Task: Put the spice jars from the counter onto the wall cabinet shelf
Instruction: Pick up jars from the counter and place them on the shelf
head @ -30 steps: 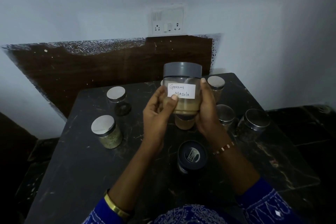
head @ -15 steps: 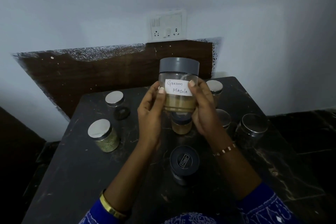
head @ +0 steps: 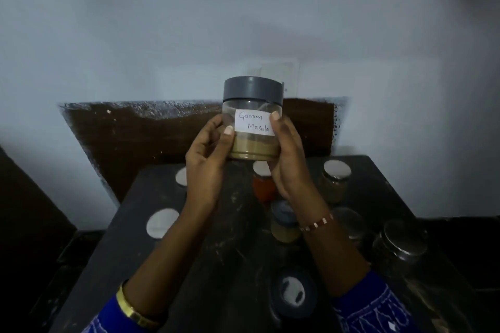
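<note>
I hold a clear Garam Masala jar (head: 253, 113) with a grey lid and a white handwritten label, upright, above the black counter (head: 221, 251). My left hand (head: 208, 159) grips its left side and my right hand (head: 288, 159) its right side. Brown powder fills the jar's lower part. Several other spice jars stand on the counter below: a silver-lidded jar (head: 161, 223) at the left, a red-filled jar (head: 263, 184) partly behind my right hand, a silver-lidded jar (head: 335, 181) at the right, and a dark-lidded jar (head: 293, 295) near me. No cabinet shelf is in view.
A pale wall with a switch plate (head: 289, 73) rises behind the counter, above a dark brown panel (head: 151, 143). More glass jars (head: 400, 249) crowd the counter's right side. Dark floor lies on both sides of the counter.
Both hands have lifted the Garam Masala jar higher, and the view has tilted upward, so more wall shows and the counter sits lower in the frame.
</note>
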The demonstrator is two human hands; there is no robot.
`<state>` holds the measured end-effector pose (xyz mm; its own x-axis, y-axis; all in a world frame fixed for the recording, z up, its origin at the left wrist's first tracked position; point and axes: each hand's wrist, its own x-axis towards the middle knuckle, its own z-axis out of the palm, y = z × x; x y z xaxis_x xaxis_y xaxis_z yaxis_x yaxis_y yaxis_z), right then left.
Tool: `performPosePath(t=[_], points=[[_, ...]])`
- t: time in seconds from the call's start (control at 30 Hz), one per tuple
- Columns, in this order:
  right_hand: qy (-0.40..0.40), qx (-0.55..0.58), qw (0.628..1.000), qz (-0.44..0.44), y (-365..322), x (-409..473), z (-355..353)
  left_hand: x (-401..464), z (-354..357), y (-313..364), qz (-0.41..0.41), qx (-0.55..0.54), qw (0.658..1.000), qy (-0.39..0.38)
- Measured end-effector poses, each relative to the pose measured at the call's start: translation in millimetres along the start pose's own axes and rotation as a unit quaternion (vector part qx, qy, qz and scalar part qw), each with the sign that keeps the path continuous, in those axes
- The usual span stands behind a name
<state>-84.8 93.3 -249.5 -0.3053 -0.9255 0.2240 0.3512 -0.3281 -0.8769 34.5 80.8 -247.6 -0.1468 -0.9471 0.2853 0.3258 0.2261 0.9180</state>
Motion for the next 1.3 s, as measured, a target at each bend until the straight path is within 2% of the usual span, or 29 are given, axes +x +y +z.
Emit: performPosePath(t=[0.17,0.33,0.47,0.63,0.77,0.97,1.2,1.3], points=[[-0.025,-0.094,0.992,-0.076,-33.8,56.1,67.1,65.4,-21.9,59.2,0.093,0.025,0.995,-0.002],[-0.042,-0.206,0.958,-0.197,-86.9,115.7,137.0,135.2,-37.3,134.7,0.234,0.104,0.966,0.015],[-0.035,-0.214,0.939,-0.265,-133.9,152.5,188.1,188.0,-49.2,194.9,0.306,0.127,0.943,-0.019],[-0.032,-0.249,0.909,-0.332,-176.6,197.6,242.6,250.3,-58.0,256.0,0.350,0.136,0.926,-0.046],[-0.024,-0.293,0.884,-0.365,-192.8,234.5,273.4,298.7,-68.2,280.3,0.338,0.161,0.926,-0.049],[-0.026,-0.314,0.886,-0.339,-189.0,288.7,295.6,352.3,-73.3,286.6,0.333,0.218,0.918,0.005],[-0.033,-0.406,0.854,-0.323,-181.1,327.4,297.0,392.5,-81.7,280.2,0.299,0.327,0.896,0.017],[-0.031,-0.435,0.849,-0.299,-182.7,343.5,298.6,404.5,-84.4,282.5,0.266,0.288,0.919,0.039]])
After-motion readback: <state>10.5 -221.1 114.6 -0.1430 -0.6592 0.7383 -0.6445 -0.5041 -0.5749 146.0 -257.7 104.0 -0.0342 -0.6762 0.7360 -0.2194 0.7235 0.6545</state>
